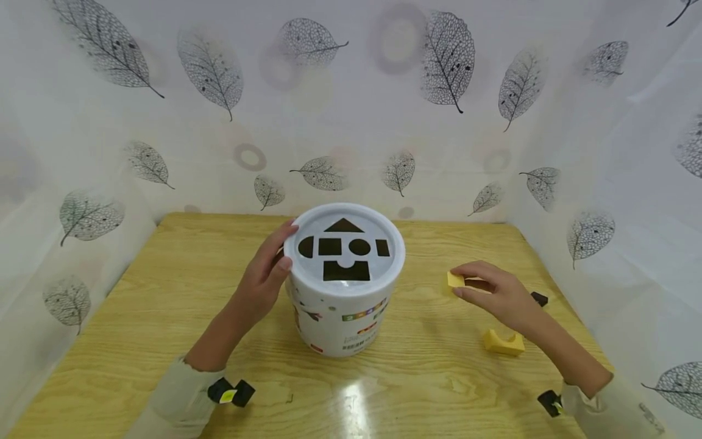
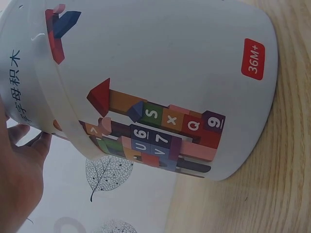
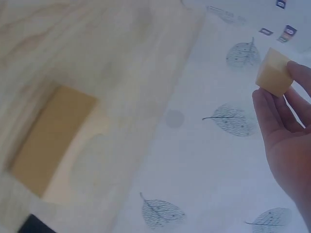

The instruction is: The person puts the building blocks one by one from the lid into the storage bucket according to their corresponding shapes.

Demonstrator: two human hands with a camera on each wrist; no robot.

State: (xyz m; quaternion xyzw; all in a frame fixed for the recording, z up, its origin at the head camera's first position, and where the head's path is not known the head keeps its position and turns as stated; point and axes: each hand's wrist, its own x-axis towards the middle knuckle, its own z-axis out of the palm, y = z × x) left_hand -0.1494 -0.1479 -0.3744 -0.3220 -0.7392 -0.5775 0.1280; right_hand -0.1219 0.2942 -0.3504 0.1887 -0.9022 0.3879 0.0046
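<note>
A white bucket (image 1: 323, 323) with printed block pictures stands upright on the table. Shaped holes pierce its lid (image 1: 378, 271): a triangle, a half circle, a square, a circle, a rectangle and a notched bridge shape. My left hand (image 1: 260, 277) holds the lid's left edge, thumb on the near side and fingers farther back. To the right of the bucket, my right hand (image 1: 504, 299) pinches a yellow cube block (image 1: 454, 282) between thumb and fingers. The cube's faces show plainly at the fingertips in the right wrist view. Below that hand lies a yellow bridge-shaped block (image 1: 504, 343) with a curved notch.
A small dark object (image 1: 540, 299) lies beyond my right wrist, partly hidden by it. Leaf-patterned white cloth (image 1: 351, 134) encloses the wooden table (image 1: 181, 274) at the back and both sides. Each sleeve cuff has a black strap piece beside it.
</note>
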